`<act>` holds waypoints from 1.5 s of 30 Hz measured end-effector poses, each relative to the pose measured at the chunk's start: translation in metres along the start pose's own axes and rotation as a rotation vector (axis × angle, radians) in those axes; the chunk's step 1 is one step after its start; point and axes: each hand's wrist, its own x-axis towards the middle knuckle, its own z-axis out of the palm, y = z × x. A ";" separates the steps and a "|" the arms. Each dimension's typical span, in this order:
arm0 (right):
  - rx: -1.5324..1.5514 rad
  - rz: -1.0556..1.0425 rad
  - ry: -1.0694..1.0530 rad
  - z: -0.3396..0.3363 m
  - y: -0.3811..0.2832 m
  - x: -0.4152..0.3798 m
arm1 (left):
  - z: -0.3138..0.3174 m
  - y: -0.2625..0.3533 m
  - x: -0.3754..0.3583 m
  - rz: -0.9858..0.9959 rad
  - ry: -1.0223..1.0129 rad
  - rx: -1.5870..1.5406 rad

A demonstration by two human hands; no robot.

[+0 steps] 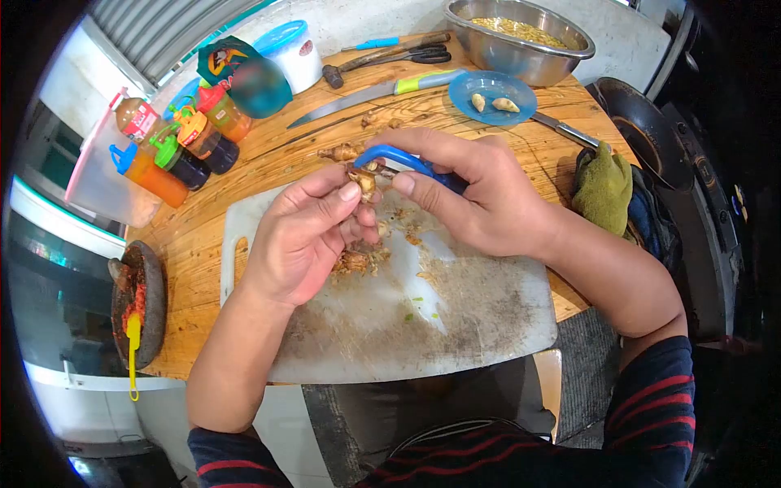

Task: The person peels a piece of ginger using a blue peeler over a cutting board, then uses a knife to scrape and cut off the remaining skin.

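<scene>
Over the white cutting board (390, 325), my left hand (305, 232) pinches a small knobbly root piece (364, 185), partly peeled and yellowish. My right hand (480, 187) grips a blue-handled peeler (399, 156), whose working end meets the root piece. Brown peelings (354, 260) lie on the board below my hands. An unpeeled root (340, 152) rests just behind my left fingertips. Farther back, a blue plate (492, 98) holds two peeled pieces.
Behind the board lie a knife (366, 98), scissors (423, 54) and a hammer-like tool (382, 58). Several sauce bottles (175, 159) and a stone mortar (150, 301) are left. A metal bowl (521, 61), green cloth (604, 191) and black pan (643, 122) are right.
</scene>
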 end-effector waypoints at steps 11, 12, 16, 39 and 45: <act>-0.152 0.015 -0.102 0.000 -0.012 -0.001 | 0.012 -0.003 -0.002 0.090 0.043 0.103; -0.144 -0.007 -0.089 0.002 -0.011 -0.002 | 0.012 -0.003 -0.003 0.089 0.043 0.103; -0.111 -0.016 -0.080 0.001 -0.010 -0.001 | 0.011 -0.003 -0.003 0.077 0.016 0.101; -0.117 -0.059 -0.105 -0.003 -0.007 0.000 | 0.007 -0.003 -0.005 0.035 -0.001 0.114; -0.177 -0.053 -0.108 -0.002 -0.006 -0.001 | 0.009 -0.002 -0.007 0.024 -0.005 0.126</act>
